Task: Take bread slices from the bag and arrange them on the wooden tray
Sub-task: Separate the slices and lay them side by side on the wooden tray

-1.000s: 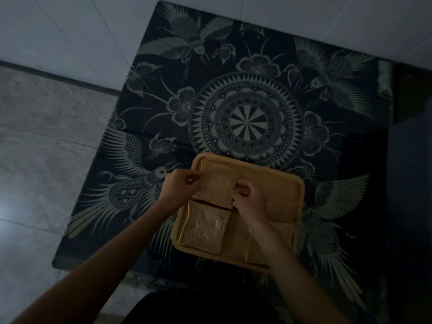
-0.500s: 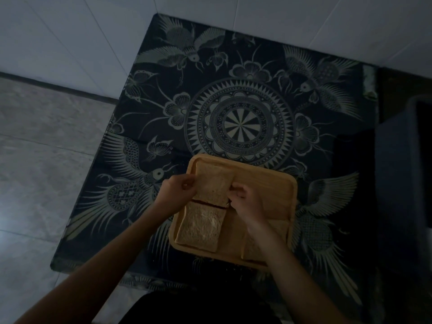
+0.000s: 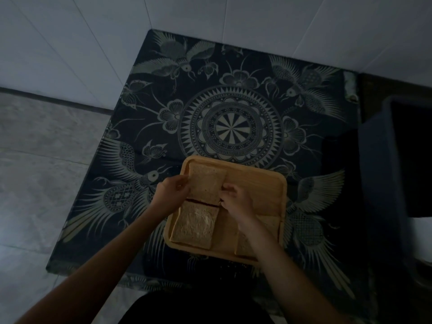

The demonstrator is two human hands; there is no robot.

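Your left hand (image 3: 171, 191) is pinching the nine o'clock edge of the far bread slice (image 3: 207, 183), and your right hand (image 3: 236, 202) has its fingertips closed on that slice's five o'clock corner, so both hands grip the same piece. That slice lies in the tray's eleven o'clock corner, flat or nearly so; in this dim light you cannot tell whether it is fully down. Directly at six o'clock from it, a second slice (image 3: 195, 226) lies flat on the wooden tray (image 3: 264, 190), the two edges just beside each other with a dark gap between. A third slice (image 3: 271, 224) sits at the tray's five o'clock corner, mostly hidden under your right forearm. The tray rests on a dark patterned cloth (image 3: 231, 127), at six o'clock from its round medallion. The twelve-to-three o'clock part of the tray shows bare wood.
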